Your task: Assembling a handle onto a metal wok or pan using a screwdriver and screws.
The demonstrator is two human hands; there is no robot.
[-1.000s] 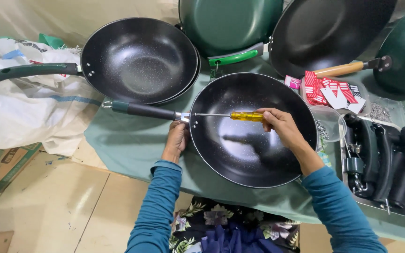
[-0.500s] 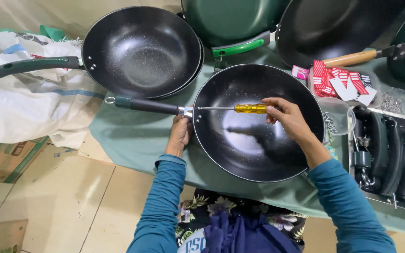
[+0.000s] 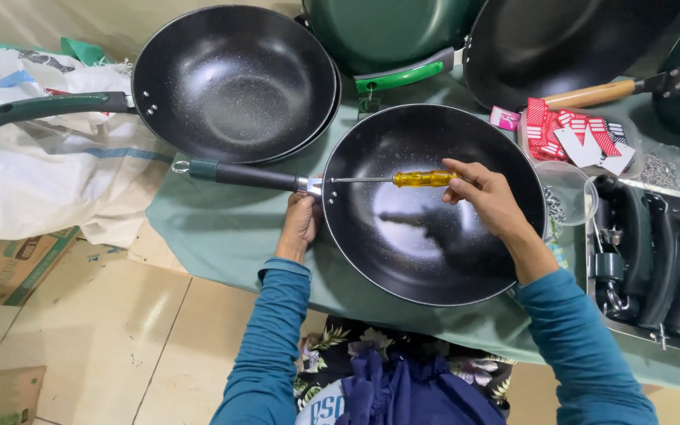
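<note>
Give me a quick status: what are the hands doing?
Right hand holding yellow-handled screwdriver, tip at handle joint. Left hand bracing the black pan by its rim. Nothing in the way.

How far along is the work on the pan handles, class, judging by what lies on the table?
Done: one black pan at the back already carries its dark green handle. In hand: the right hand holds a yellow-handled screwdriver with its tip at the near pan's handle joint, while the left hand steadies the rim. Left: loose black handles wait in a tray.
</note>
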